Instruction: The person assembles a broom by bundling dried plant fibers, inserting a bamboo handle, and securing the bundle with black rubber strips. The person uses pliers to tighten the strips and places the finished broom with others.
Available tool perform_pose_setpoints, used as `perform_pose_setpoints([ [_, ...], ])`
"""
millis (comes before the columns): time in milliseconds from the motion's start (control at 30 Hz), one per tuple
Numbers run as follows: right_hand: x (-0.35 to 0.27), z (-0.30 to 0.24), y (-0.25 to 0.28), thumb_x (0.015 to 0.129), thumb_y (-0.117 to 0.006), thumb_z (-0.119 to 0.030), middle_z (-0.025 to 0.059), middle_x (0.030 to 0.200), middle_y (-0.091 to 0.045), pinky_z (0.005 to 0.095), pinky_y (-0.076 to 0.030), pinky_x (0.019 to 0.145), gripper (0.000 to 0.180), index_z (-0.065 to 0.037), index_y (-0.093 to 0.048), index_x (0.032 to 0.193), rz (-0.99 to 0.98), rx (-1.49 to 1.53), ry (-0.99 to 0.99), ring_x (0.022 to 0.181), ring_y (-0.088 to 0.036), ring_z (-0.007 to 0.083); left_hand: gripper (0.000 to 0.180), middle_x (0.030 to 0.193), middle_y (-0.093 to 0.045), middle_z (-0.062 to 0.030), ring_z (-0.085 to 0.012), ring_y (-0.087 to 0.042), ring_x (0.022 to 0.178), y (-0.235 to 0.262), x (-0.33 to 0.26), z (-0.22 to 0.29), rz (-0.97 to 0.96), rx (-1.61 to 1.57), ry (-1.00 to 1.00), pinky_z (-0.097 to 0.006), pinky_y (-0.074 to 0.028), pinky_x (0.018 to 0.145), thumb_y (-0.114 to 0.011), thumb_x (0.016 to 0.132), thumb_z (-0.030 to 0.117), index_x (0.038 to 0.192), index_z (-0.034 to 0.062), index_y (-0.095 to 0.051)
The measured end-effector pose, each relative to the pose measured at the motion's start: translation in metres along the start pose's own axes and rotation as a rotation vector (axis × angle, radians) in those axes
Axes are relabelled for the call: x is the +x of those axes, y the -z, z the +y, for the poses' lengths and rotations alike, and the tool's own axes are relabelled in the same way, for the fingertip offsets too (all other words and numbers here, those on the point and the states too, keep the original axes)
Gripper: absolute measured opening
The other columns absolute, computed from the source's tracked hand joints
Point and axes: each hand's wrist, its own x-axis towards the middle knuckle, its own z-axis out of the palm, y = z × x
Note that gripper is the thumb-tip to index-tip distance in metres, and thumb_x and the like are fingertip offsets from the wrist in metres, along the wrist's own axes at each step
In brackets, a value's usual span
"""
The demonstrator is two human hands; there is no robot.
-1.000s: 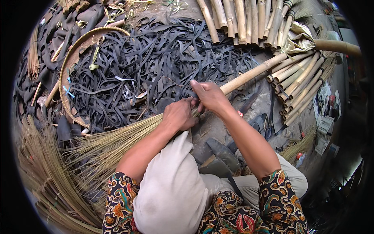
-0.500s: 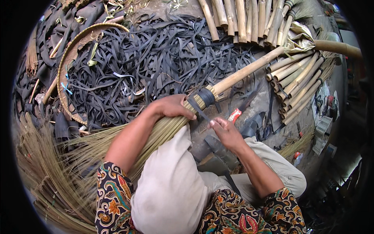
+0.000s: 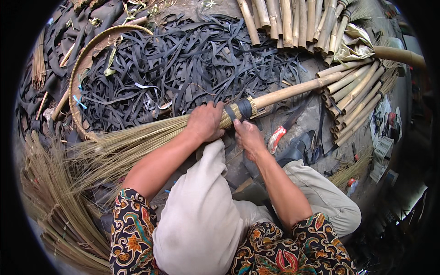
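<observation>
A broom with thin straw-coloured bristles (image 3: 156, 133) and a bamboo handle (image 3: 293, 90) lies across in front of me, its handle pointing to the far right. Black rubber strip (image 3: 245, 108) is wound around the top of the bristles, where the handle comes out. My left hand (image 3: 207, 121) is closed around the bristles just left of that winding, above my raised knee. Close below the winding, my right hand (image 3: 250, 138) pinches the strip, which runs taut to the bundle. The strip's free end is mostly hidden by the hand.
A shallow round woven tray (image 3: 71, 85) holds a tangled heap of black rubber strips (image 3: 174, 68). Bamboo-handled brooms (image 3: 355, 94) lie stacked at right, with more bamboo handles (image 3: 286, 23) behind. A knife with a red-and-white wrapped handle (image 3: 276, 139) lies beyond my right hand. Loose bristles (image 3: 59, 206) are at left.
The broom has turned, its handle swinging nearer to me and its bristles away. My left hand has shifted up the picture, and my right hand has moved left and closer to the winding.
</observation>
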Motion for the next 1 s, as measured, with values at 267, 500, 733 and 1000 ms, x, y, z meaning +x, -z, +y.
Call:
perform_pose_setpoints([
  [267,-0.012,-0.003,-0.004,0.105,-0.068,-0.045,-0.0086,0.059,-0.042,0.0271,-0.022,0.043,0.045,-0.02,-0.051,0.073,0.092,-0.009,-0.057,0.044,-0.03,0.0059,0.078,0.125,-0.068,-0.0201,-0.0347,-0.069,0.112,-0.023,0.008,-0.01,0.006,0.137,-0.007,-0.04,-0.055,0.1,-0.093,0.074,0.038,0.134,0.0,-0.06],
  [500,-0.03,-0.019,-0.016,0.112,-0.056,-0.035,-0.0078,0.066,-0.042,0.0257,-0.025,0.045,0.03,-0.009,-0.061,0.097,0.068,-0.188,-0.032,0.05,-0.032,0.0051,0.073,0.113,-0.068,-0.0179,-0.038,-0.07,0.106,-0.047,-0.015,0.008,0.248,0.014,0.001,-0.047,-0.058,0.092,-0.09,0.078,0.042,0.126,-0.0011,-0.056],
  [733,-0.108,-0.039,-0.014,0.113,-0.052,-0.028,-0.0077,0.069,-0.042,0.0241,-0.026,0.048,0.027,-0.002,-0.061,0.113,0.032,-0.152,0.025,0.055,-0.034,0.0026,0.069,0.106,-0.072,-0.0218,-0.0425,-0.073,0.099,-0.035,0.002,0.002,0.103,-0.008,0.05,-0.051,-0.06,0.087,-0.093,0.074,0.044,0.115,0.0012,-0.058],
  [1000,-0.122,-0.036,-0.005,0.113,-0.05,-0.027,-0.0079,0.073,-0.044,0.0242,-0.031,0.053,0.028,-0.002,-0.062,0.114,0.023,-0.1,-0.013,0.062,-0.038,0.003,0.075,0.109,-0.075,-0.0253,-0.0423,-0.073,0.107,-0.021,0.005,0.0,0.039,-0.054,0.063,-0.05,-0.059,0.091,-0.082,0.083,0.061,0.121,-0.0013,-0.061],
])
